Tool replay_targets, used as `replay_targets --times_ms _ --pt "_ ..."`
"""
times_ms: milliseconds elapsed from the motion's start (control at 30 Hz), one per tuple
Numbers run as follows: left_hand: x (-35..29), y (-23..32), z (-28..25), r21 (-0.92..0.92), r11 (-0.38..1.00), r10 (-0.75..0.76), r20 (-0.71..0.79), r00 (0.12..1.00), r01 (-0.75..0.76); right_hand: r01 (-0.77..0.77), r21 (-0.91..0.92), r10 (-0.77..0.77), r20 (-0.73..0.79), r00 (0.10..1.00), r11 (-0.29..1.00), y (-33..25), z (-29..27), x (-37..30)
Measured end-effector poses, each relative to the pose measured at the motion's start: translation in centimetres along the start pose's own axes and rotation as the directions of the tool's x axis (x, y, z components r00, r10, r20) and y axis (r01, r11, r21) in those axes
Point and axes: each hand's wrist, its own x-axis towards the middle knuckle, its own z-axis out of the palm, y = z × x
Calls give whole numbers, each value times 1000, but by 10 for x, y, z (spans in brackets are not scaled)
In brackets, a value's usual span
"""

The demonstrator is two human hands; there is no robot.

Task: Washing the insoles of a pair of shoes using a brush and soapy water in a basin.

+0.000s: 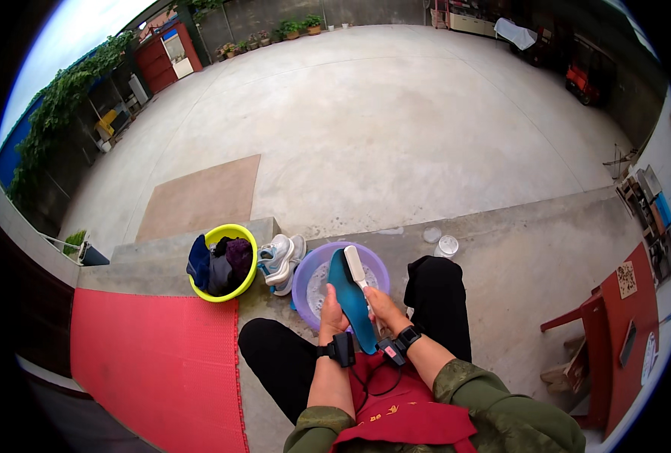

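Note:
A blue shoe insole [349,295] is held up over a purple basin [300,291] of sudsy water. My left hand [333,311] is closed on the insole's left edge. In my right hand [384,308] is a white-handled scrub brush [354,266], its dark bristles turned toward the insole's upper part. Whether the bristles touch the insole I cannot tell. A pair of white and light-blue sneakers [277,260] stands just left of the basin.
Left of the sneakers is a yellow basin [253,266] of dark clothes. A red mat [154,355] covers the floor at left. A white-lidded jar [447,246] stands on the concrete at right. Farther right is a red-brown wooden table [615,332]. The step edge runs beyond the basins.

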Motion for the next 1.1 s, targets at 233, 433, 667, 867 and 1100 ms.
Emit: replay_targets --times_ms 233,433,667,867,1100 --pt "0 17 0 35 988 148 4 989 -148 110 -149 -101 67 993 983 -14 3 -13" --pt "1 17 -9 38 986 166 -84 982 -164 501 -570 -618 -16 786 651 3 9 -20" --pt "5 4 3 65 988 146 -108 983 -140 287 -528 -336 3 942 799 5 13 -6" --pt "7 2 3 78 985 164 -99 981 -157 262 -489 -289 21 957 832 9 21 -8" --pt "12 -3 -24 107 975 214 -199 956 -196 291 -508 -322 29 946 810 21 33 3"
